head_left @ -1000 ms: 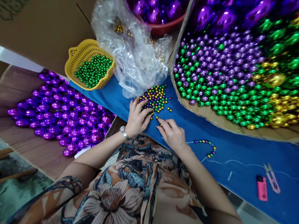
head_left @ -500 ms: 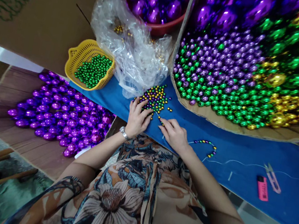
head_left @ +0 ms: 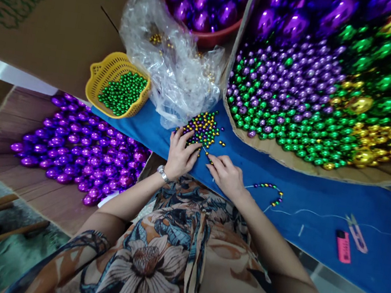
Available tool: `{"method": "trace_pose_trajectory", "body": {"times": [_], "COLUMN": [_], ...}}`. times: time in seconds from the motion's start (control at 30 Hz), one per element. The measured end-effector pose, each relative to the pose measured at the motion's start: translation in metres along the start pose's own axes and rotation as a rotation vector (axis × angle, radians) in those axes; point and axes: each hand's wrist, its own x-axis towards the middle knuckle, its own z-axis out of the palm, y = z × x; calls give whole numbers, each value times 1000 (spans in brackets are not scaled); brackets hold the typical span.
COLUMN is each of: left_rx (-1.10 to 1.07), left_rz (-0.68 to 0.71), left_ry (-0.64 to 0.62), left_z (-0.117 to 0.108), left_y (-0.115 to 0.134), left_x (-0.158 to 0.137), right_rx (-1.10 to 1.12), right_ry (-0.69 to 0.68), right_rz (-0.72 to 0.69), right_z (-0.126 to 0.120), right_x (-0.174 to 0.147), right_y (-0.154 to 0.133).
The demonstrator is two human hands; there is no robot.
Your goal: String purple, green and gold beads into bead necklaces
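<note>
Since everything's crammed around one spot, we'll start on the left: a cardboard box (head_left: 4, 136) holds shiny purple balls (head_left: 86, 154), low and beside us, probably to keep the bulk off the desk (head_left: 306, 194). Just beyond is a yellow basket (head_left: 95, 76) of small green beads (head_left: 122, 93); its walls likely stop them rolling. Next come a crumpled clear bag (head_left: 180, 79) and, farther off, a red bowl (head_left: 216, 37) of bigger purple balls.

Our left hand (head_left: 181, 156) has its fingers loosely spread over the near edge of the loose beads (head_left: 204, 125), maybe to corral them; we can't tell if its thumb and forefinger pinch one. The pile's right in front of us on the blue cloth, so barely any reaching. Our right hand (head_left: 228, 176) seems to pinch a thin rod (head_left: 205, 151), angled toward the pile, perhaps for finer control.

Right of that, strung beads (head_left: 280, 193) lie in a curve on a pale cord (head_left: 325, 215) that trails rightward. A big box (head_left: 377, 173) of mixed beads stands on the far side. Pink lighter (head_left: 343, 246) and snips (head_left: 356, 235) lie far enough right not to snag, we reckon.
</note>
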Motion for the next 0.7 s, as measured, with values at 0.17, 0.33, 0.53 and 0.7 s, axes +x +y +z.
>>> {"method": "trace_pose_trajectory", "body": {"times": [0.17, 0.33, 0.53, 0.7], "left_rx": [-20, -72, -138, -128], "left_rz": [19, 17, -32, 0], "left_ry": [-25, -10, -11, -61], "left_z": [-1, -8, -11, -12], "left_y": [2, 1, -2, -2], "left_x": [-1, -2, 4, 10], "right_rx": [-61, -15, 92, 124], "right_ry": [5, 27, 36, 65], "right_rz": [-19, -24, -52, -82], "right_z": [7, 5, 0, -3], "right_x": [8, 8, -1, -3], "right_y": [-1, 3, 10, 12]}}
